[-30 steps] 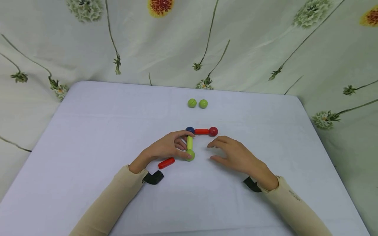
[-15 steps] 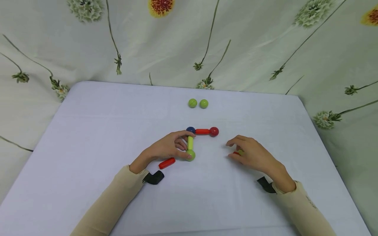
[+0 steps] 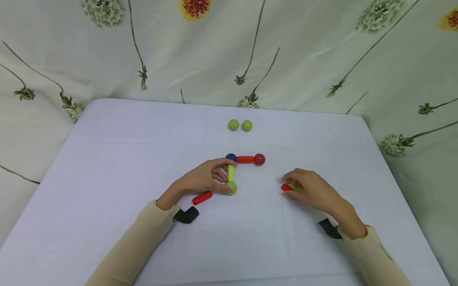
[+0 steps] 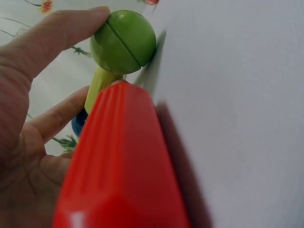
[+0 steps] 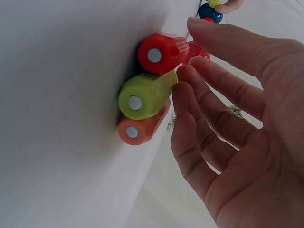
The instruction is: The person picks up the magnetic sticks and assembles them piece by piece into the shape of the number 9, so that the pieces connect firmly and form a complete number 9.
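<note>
My left hand (image 3: 200,175) spans a yellow-green stick (image 3: 230,173), thumb on the green ball (image 3: 232,188) at its near end and index finger at the blue ball (image 3: 231,157) at its far end. From the blue ball a red stick (image 3: 245,159) leads right to a red ball (image 3: 259,159). Beside the left wrist lies a loose red stick (image 3: 202,198). My right hand (image 3: 316,191) hovers with parted fingers over a red stick (image 5: 161,52), a yellow-green stick (image 5: 145,97) and an orange stick (image 5: 142,127) lying side by side. Its fingertips are close to them; contact is unclear.
Two green balls (image 3: 240,125) sit farther back on the white-covered table (image 3: 143,131). Behind its far edge hangs a flower-patterned cloth (image 3: 214,51). A black wrist mount (image 3: 187,215) shows under the left sleeve.
My right hand has moved to the right, away from the joined pieces, and come down over the group of sticks. My left hand has stayed in place.
</note>
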